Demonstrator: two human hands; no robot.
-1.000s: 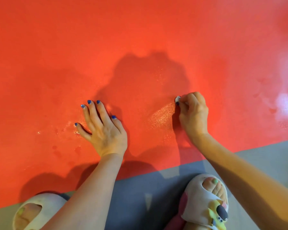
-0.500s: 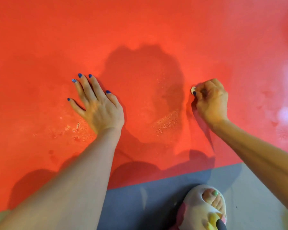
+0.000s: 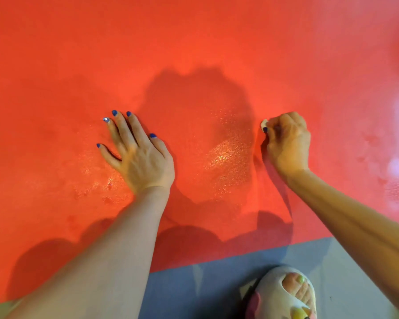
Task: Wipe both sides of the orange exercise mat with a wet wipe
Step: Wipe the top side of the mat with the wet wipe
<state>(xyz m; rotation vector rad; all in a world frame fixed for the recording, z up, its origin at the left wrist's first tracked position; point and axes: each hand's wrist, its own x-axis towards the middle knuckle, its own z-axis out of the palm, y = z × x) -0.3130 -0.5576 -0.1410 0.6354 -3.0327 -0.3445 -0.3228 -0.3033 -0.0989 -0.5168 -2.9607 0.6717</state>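
Note:
The orange exercise mat (image 3: 194, 42) lies flat on the floor and fills most of the head view. Wet, glistening patches show on it between and around my hands. My left hand (image 3: 138, 155) rests flat on the mat with its fingers spread and straight. My right hand (image 3: 286, 141) is curled into a fist against the mat and grips a small balled-up white wet wipe (image 3: 264, 123), of which only a corner shows past my thumb.
The mat's near edge runs along a grey floor (image 3: 217, 284) at the bottom. My foot in a white slipper (image 3: 283, 295) stands on that floor at the lower right. A bright reflection sits on the mat at the far right.
Both hands have moved away from me across the mat, the right one also to the right with the wipe. The view has shifted, and the left slipper has dropped out of sight.

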